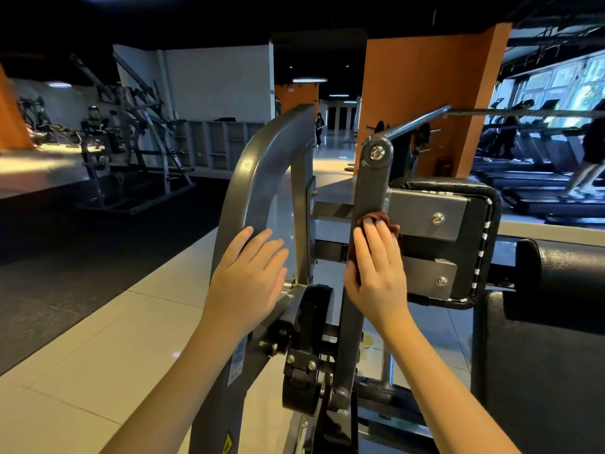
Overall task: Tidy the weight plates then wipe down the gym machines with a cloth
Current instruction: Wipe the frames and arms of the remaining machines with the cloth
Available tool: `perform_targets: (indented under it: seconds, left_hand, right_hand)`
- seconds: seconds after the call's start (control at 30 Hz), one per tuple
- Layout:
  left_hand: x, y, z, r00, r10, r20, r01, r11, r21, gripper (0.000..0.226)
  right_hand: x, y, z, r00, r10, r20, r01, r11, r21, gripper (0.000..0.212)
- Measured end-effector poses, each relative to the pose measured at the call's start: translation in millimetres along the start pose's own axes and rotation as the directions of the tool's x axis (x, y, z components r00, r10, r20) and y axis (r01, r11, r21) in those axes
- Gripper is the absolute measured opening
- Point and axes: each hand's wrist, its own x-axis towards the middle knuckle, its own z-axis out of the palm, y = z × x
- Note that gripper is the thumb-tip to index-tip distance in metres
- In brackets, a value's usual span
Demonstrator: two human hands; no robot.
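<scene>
left hand (248, 276) flat on curved frame (249, 176) edge | right hand (379, 273) fingers straight, pressing cloth (381, 218) on upright arm (371, 188), thumb unclear | tiled floor (114, 339) lower left

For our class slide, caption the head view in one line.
Right hand presses brown cloth on grey machine arm; left hand rests on curved frame.

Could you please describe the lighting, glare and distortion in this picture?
Head view: dim under a black ceiling; daylight washes out the right-side windows; glare on the pale floor tiles; wide-angle edges bend; left hand, right hand and reddish-brown cloth are sharp.
</scene>
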Motion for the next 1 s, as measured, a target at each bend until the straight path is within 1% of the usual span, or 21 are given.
perform_targets:
  seconds: [0.03,0.1,0.17,0.27,0.33,0.4,0.47,0.53,0.57,0.63,0.7,0.77,0.8,0.93,1.0]
  left_hand:
    - [0,0,0,1.0,-0.002,0.001,0.002,1.0,-0.001,0.041]
    - [0,0,0,1.0,-0.002,-0.005,0.002,1.0,0.0,0.04]
    - [0,1,1,1.0,-0.007,-0.009,0.007,1.0,0.01,0.039]
    - [1,1,1,1.0,-0.012,0.01,0.011,1.0,0.026,0.04]
    - [1,0,1,1.0,-0.009,0.027,0.008,0.999,0.045,0.041]
    - [1,1,0,0.999,-0.01,0.045,0.008,0.999,0.052,0.041]
    - [0,1,-1,0.999,-0.013,0.051,0.01,0.999,0.053,0.04]
    - [0,2,-2,0.999,-0.016,0.048,0.013,0.999,0.053,0.04]
    - [0,2,-2,0.999,-0.016,0.044,0.013,0.999,0.052,0.04]
    - [0,2,-3,0.999,-0.016,0.035,0.014,0.999,0.052,0.041]
    - [1,2,-3,0.999,-0.018,0.033,0.016,0.998,0.057,0.042]
    - [1,1,-2,0.999,-0.016,0.038,0.014,0.998,0.064,0.043]
    - [1,1,-2,0.999,-0.014,0.04,0.011,0.998,0.067,0.043]
    - [1,1,-2,0.999,-0.009,0.042,0.006,0.998,0.058,0.043]
    - [1,1,-2,0.999,-0.013,0.036,0.011,0.999,0.052,0.043]
  right_hand:
    - [10,0,-1,1.0,-0.02,0.001,0.02,1.0,-0.005,0.037]
    - [35,-1,-2,0.998,-0.037,-0.049,0.036,0.999,-0.016,0.036]
    - [53,0,0,0.994,0.0,-0.107,-0.002,1.0,-0.023,0.037]
    - [49,-3,3,0.989,0.063,-0.136,-0.072,0.996,-0.059,0.043]
    - [31,-7,4,0.993,0.07,-0.097,-0.077,0.994,-0.076,0.047]
    - [13,-9,3,0.999,0.032,-0.015,-0.033,0.996,-0.088,0.05]
    - [11,-6,0,0.999,-0.025,0.023,0.027,0.996,-0.085,0.051]
    - [28,-1,-2,0.998,-0.056,-0.019,0.055,0.997,-0.061,0.049]
    - [40,1,-2,0.997,-0.047,-0.058,0.044,0.998,-0.048,0.047]
    - [61,2,-1,0.992,0.003,-0.128,-0.006,1.0,-0.029,0.045]
    - [64,-1,3,0.987,0.04,-0.157,-0.05,0.997,-0.058,0.046]
    - [47,-6,6,0.99,0.049,-0.133,-0.062,0.993,-0.097,0.049]
    - [34,-8,7,0.995,0.039,-0.094,-0.049,0.993,-0.106,0.05]
    - [2,-5,2,0.992,-0.067,0.105,0.08,0.99,-0.118,0.048]
    - [17,-1,0,0.985,-0.118,0.125,0.13,0.986,-0.1,0.046]
